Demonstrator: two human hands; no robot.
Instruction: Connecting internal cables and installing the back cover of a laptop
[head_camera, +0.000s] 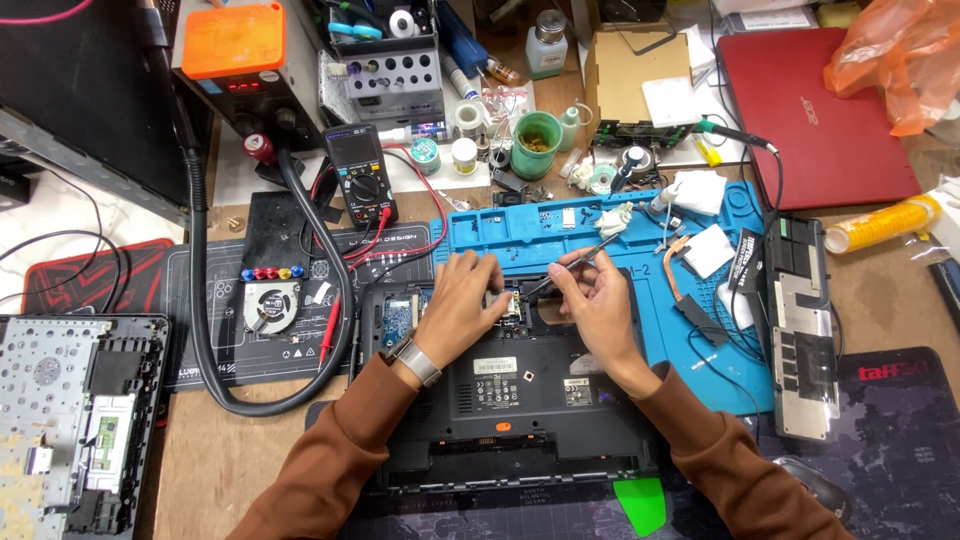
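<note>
Black laptop base (520, 400) lies belly-up on the blue mat (560, 230). Left hand (462, 300) presses down, fingers together, steadying the board, so the right hand (595, 295) can pinch tweezers (570, 265) into the opening.

My wooden workbench (215, 465) carries the blue mat (520, 225) at 12 o'clock, the red laptop (815, 115) at 2 o'clock and the black mat (215, 295) at 9 o'clock
</note>
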